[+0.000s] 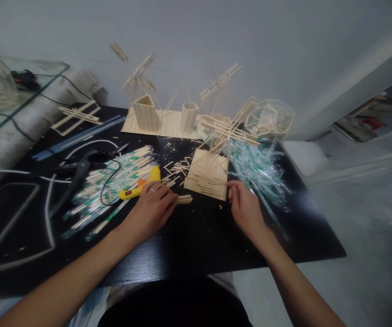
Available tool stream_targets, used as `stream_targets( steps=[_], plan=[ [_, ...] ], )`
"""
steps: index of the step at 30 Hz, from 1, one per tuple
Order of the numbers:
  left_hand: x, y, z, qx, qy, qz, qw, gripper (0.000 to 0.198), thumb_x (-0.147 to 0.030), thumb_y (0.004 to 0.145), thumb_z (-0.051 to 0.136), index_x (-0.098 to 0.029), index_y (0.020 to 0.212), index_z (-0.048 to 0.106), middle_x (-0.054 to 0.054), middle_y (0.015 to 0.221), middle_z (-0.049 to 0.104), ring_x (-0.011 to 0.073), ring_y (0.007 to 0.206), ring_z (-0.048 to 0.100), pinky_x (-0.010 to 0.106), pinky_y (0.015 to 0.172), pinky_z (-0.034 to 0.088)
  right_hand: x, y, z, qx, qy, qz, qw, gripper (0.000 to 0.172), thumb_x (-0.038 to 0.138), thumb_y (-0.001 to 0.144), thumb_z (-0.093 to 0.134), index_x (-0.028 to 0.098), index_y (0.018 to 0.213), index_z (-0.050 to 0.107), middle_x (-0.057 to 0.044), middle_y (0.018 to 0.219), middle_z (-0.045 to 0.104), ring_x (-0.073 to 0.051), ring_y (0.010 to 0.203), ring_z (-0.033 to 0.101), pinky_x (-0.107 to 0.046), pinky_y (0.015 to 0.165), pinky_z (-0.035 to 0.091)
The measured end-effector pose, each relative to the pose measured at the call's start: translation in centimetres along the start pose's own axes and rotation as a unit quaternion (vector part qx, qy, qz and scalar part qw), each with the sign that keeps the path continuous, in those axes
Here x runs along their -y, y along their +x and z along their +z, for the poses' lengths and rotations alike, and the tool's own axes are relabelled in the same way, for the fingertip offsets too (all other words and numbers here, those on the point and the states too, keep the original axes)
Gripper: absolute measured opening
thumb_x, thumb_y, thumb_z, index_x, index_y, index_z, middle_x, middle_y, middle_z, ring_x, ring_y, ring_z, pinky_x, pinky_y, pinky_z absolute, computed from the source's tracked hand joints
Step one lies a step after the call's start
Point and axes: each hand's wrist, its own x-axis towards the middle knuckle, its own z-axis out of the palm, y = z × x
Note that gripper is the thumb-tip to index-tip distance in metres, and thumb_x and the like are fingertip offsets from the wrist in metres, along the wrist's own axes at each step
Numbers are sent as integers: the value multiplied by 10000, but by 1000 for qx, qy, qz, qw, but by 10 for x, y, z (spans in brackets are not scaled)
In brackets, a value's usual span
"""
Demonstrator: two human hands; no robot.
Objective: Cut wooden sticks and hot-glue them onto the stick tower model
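The black bench (199,245) carries a stick windmill model (207,175) at centre, wrapped chopsticks (121,170) and a yellow glue gun (137,190) centre-left, and clear wrappers (262,175) centre-right.

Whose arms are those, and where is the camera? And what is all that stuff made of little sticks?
There is no machine here, just a person. The camera sits on their head and looks down, so you see their own two arms reaching out over a black table.

The left hand rests by a yellow glue gun, with its fingertips at a small bunch of short sticks. The right hand touches the corner of a little stick windmill. I cannot tell if either hand is really gripping anything.

To the left lie wrapped chopsticks, and to the right a heap of empty wrappers. At the back, against the wall, stand more stick windmills.
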Motion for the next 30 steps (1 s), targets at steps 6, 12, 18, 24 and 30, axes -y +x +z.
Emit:
stream_targets(
  steps=[6,12,18,24,30],
  plan=[
    [-1,0,-1,-10,-1,-7,1000,146,-234,1003,561,-188,1047,693,77,984,712,242,949,618,459,960,445,4,7,12,40,-27,-83,995,112,201,975,549,192,1067,613,-121,1053,694,-277,941,670,-412,853,543],
    [2,1,-6,-47,-16,-30,998,153,-266,1000,575,-217,1074,699,69,1005,737,250,981,639,472,985,445,6,10,17,78,-98,-108,986,106,157,983,551,199,950,643,-115,960,684,-291,926,620,-436,851,527],
    [15,3,-18,-86,5,-73,994,166,-283,1003,562,-217,1060,703,70,991,750,260,987,646,471,975,448,10,17,12,118,-94,-86,985,125,106,971,557,181,938,652,-110,965,685,-271,909,634,-394,828,514],
    [31,1,-26,-86,69,-132,985,195,-213,958,506,-204,996,696,92,970,739,305,968,656,491,913,455,13,22,10,139,-91,-84,983,117,95,975,568,170,935,650,-93,954,659,-223,871,639,-334,810,492],
    [42,-2,-25,-33,163,-189,968,187,-122,828,519,-189,964,630,110,933,718,329,922,655,452,787,457,9,22,13,140,-105,-79,981,92,94,958,593,173,947,639,-96,947,677,-237,881,639,-347,810,490]
  ],
)
